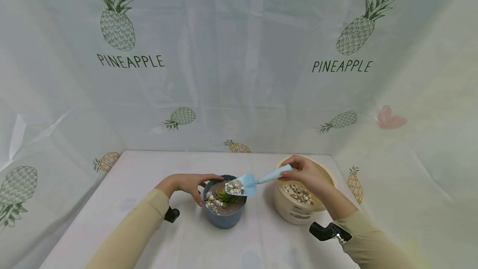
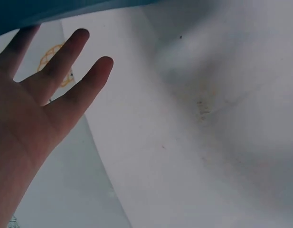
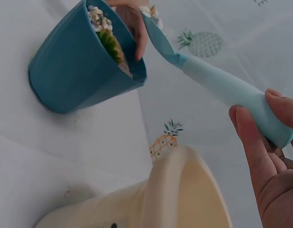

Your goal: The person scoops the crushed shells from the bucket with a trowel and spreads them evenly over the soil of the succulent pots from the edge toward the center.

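My right hand point(image 1: 304, 175) grips the handle of a light blue trowel point(image 1: 274, 175) between thumb and fingers. White and tan pebbles point(image 1: 234, 187) lie on its blade, which is held over a blue flowerpot point(image 1: 225, 220). In the pot, a green succulent point(image 1: 224, 196) stands in brown soil, with more pebbles point(image 1: 213, 202) along its left side. My left hand point(image 1: 190, 184) holds the pot's left rim; in the right wrist view one finger point(image 3: 139, 45) reaches inside the rim. The left wrist view shows other fingers point(image 2: 91, 90) spread below the pot's edge.
Right of the pot stands a cream bucket point(image 1: 287, 211) with pebbles point(image 1: 298, 194) in it, beneath my right hand. A white-covered table point(image 1: 157, 161) carries both containers. Pineapple-print sheeting point(image 1: 239, 74) encloses the back and sides.
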A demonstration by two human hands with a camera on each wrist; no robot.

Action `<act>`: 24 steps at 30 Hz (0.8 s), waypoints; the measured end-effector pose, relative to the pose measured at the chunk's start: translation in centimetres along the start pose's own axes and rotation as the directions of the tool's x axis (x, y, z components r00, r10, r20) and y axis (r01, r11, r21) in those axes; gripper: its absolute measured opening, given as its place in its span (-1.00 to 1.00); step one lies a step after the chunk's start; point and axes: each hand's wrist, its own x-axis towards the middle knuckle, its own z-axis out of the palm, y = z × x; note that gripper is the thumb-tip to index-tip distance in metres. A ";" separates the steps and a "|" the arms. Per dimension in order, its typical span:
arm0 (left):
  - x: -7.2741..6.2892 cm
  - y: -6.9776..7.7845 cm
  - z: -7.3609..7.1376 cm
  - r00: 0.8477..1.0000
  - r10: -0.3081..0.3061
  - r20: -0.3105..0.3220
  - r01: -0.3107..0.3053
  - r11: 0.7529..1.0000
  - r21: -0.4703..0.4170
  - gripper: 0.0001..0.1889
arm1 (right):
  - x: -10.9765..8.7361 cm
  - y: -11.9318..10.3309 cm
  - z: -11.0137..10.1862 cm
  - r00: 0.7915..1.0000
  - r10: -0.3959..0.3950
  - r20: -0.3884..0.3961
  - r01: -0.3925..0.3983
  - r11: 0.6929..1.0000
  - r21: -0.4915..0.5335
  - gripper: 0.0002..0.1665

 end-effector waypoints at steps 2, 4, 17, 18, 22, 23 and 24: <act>0.4 0.1 -0.5 1.000 0.006 0.027 -0.006 1.000 -0.003 0.05 | 0.3 0.1 0.3 1.000 -0.004 0.002 0.004 1.000 0.008 -0.60; 0.6 0.1 -0.9 0.999 0.007 0.048 -0.007 1.000 -0.003 0.03 | 0.5 0.2 0.5 1.000 0.004 0.000 -0.004 1.000 0.014 -0.61; 0.6 -0.1 -1.1 0.998 0.031 0.061 -0.028 0.999 -0.046 -0.02 | 1.6 -0.4 2.0 1.000 0.008 0.025 -0.008 1.000 -0.008 -0.63; 0.6 -0.2 -1.0 0.998 0.037 0.056 -0.035 0.998 -0.047 -0.01 | 1.7 -0.4 2.1 1.000 0.009 0.020 -0.009 1.000 -0.008 -0.63; 0.3 -0.7 -0.4 0.998 0.054 0.020 -0.053 0.997 -0.052 -0.01 | 1.8 -0.3 2.4 1.000 0.014 0.017 -0.014 1.000 0.003 -0.60; 0.1 -0.9 -0.3 0.998 0.057 0.005 -0.057 0.997 -0.051 -0.02 | 1.8 -0.2 2.4 1.000 0.014 0.016 -0.014 1.000 0.008 -0.60; 0.0 -1.0 -0.2 0.998 0.060 -0.013 -0.060 0.997 -0.052 -0.04 | 1.8 -0.2 2.5 1.000 0.013 0.014 -0.013 1.000 0.013 -0.58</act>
